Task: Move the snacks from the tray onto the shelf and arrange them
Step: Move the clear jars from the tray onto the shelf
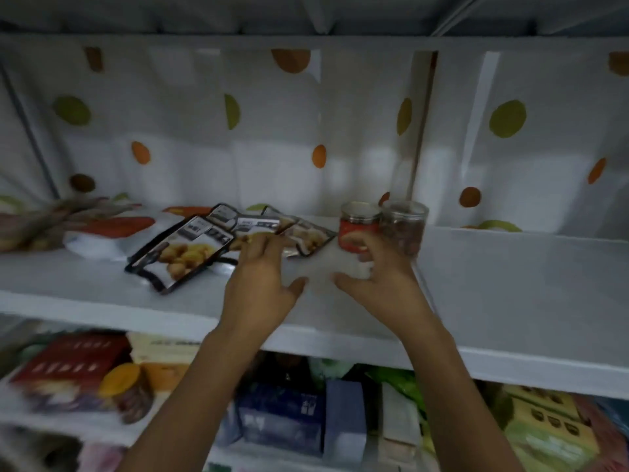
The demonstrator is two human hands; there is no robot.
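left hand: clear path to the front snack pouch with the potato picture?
Probably yes. The left hand hovers open just right of the front pouch, fingertips over the neighbouring pouches; nothing lies between them on the shelf.

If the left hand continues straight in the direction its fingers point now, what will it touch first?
Most likely the snack pouches: the left hand points up and back, and its fingertips already overlap the fanned pile. Depth is blurred, so contact may already exist. The red jar stands to the right of that line.
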